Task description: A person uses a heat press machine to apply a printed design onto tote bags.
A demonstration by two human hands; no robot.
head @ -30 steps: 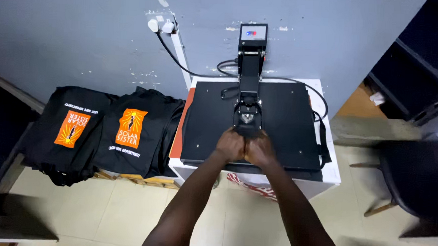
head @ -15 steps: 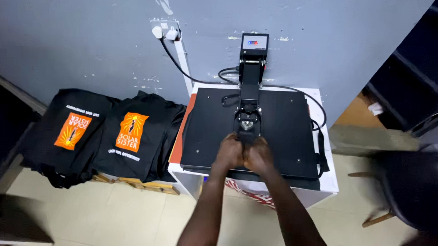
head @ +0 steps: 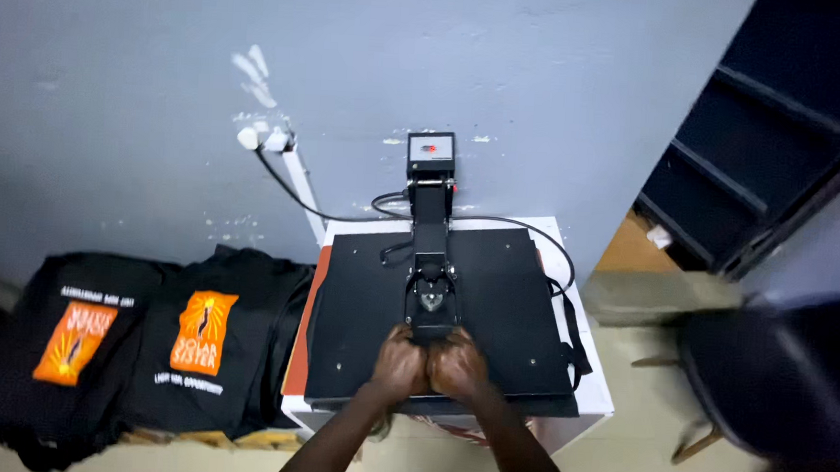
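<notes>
The black lever handle [head: 431, 334] of the flat black heat press [head: 454, 314] is gripped by the left hand [head: 400, 364] and the right hand [head: 459, 367], both closed side by side around it. The press is seated on a white bench [head: 593, 370] against the grey wall. Black shirts with orange prints [head: 194, 334] are stacked just left of the bench.

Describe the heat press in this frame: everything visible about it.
The heat press is a black, flat, square-platen machine on a white stand against the grey wall. Its top platen lies closed and level; an orange-red edge shows along its left side. A central arm runs back to a small control box. Black cables lead to a wall socket. The left hand and right hand together grip its front handle.
</notes>
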